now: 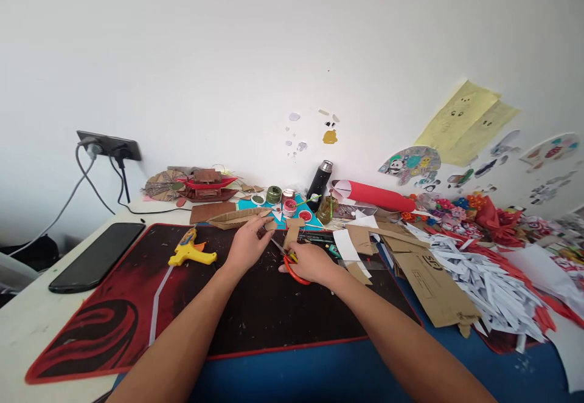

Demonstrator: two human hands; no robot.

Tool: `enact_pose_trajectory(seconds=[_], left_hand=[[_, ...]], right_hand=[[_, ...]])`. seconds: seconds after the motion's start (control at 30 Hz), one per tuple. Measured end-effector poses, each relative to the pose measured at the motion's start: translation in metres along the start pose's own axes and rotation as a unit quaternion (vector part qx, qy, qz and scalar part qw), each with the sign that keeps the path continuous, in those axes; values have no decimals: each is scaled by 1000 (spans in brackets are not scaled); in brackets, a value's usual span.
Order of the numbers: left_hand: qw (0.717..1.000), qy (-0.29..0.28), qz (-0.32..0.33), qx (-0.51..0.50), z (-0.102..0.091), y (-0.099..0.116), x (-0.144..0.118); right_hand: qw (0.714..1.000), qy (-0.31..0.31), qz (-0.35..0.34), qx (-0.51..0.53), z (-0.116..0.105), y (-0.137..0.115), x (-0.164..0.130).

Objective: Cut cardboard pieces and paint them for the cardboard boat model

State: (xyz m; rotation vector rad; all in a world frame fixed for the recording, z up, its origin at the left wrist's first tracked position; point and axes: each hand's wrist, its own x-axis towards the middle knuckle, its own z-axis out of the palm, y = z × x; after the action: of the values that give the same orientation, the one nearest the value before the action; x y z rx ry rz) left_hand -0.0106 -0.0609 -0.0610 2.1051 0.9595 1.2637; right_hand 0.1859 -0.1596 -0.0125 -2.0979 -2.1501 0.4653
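My right hand [311,261] grips red-handled scissors [292,271], their blades pointing up and left toward my left hand. A small piece of brown cardboard [267,225] is pinched in the fingers of my left hand [247,244], right at the scissor tips. Both hands hover over the middle of a black and red desk mat [114,318]. A narrow cardboard strip [291,234] stands just behind the scissors.
A yellow glue gun [191,251] lies left of my hands, a black phone [97,256] farther left. Cardboard sheets [433,284], white paper strips [488,281] and red scraps crowd the right. A cardboard boat [237,217], small paint pots, a black flask [319,185] and a red roll [374,195] line the wall.
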Motion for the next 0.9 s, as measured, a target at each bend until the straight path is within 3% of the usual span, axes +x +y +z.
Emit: enact_pose_trajectory(seconds=[0.2,0.37,0.63,0.9], left_hand=[[1000,-18,-6,3,-2,-2,1],[999,-34,-13,0,1,-4,1],[997,-74,-10,0,7,-4,-5],[996,-89,-27,-13,5,-4,-4]], right_hand=[[1000,1,-16,21,-7,-5,-10],[987,33,-14,157,-9,2,-8],[899,45,13,435,20,7,28],[839,61,9,541,38,5,47]])
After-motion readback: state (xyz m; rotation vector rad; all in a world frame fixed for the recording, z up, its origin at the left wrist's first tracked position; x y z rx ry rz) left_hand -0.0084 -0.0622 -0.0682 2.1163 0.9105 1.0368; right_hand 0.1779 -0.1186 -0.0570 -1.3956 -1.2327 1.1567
